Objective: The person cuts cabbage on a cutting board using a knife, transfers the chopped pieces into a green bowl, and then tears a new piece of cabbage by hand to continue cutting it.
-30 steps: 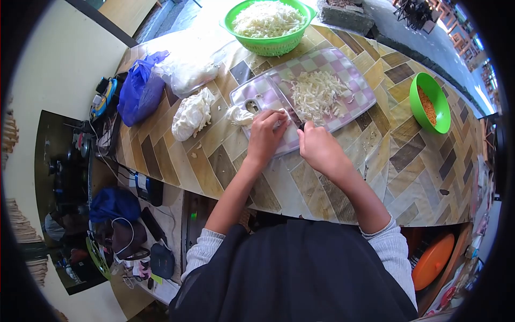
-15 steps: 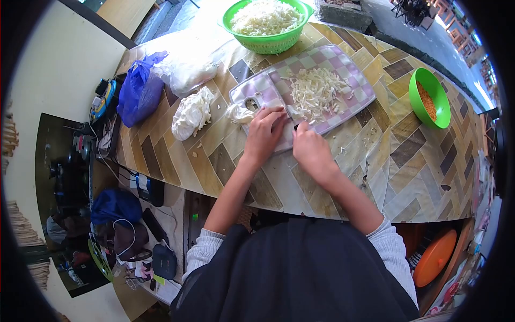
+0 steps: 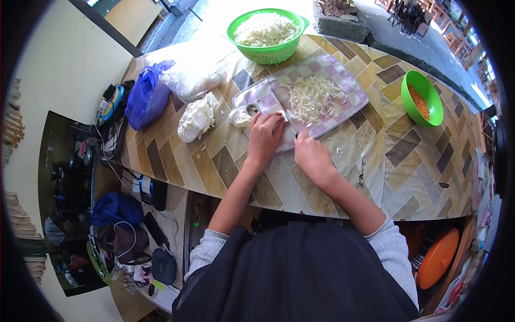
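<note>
A pink and white checkered cutting board lies on the table, with a heap of pale shredded pieces on it. My left hand rests at the board's near left part, fingers bent over a whitish piece. My right hand is closed around the dark handle of a knife at the board's near edge. The knife's thin blade points away from me, close beside my left fingertips. A crumpled whitish bundle sits left of the board.
Behind the board stands a green colander full of shreds. A green bowl with orange contents is at the right. A blue plastic bag and a clear bag lie at the left. Below right is an orange lid.
The view has shifted slightly, so the things on the table appear a little lower. Both hands remain at the board's near edge, and my right hand has moved slightly toward me relative to the board.
</note>
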Available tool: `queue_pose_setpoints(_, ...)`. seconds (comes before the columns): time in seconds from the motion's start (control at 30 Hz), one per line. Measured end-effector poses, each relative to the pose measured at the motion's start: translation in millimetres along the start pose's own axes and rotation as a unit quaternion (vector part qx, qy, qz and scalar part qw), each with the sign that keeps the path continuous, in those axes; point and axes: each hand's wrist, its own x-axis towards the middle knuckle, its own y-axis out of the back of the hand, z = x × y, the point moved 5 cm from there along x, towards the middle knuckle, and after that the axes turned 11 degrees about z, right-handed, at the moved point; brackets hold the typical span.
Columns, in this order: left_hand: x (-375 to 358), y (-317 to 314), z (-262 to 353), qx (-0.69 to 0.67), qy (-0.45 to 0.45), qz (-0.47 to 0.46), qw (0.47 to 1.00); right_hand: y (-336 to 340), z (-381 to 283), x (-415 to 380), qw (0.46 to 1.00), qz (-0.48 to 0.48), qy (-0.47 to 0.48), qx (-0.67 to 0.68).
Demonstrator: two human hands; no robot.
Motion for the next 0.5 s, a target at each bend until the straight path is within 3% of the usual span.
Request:
queue_pose_setpoints(0.27,-0.8,-0.6,-0.1,-0.002,-0.018,0.019,1.000,18.0,15.4,9.8,0.991,-0.086,-0.059,0.082)
queue_pose_setpoints(0.5,-0.8,-1.7,-1.6,-0.004,-0.015,0.020,1.000,25.5,-0.9,6.9,0.994,-0.077,-0.054,0.057)
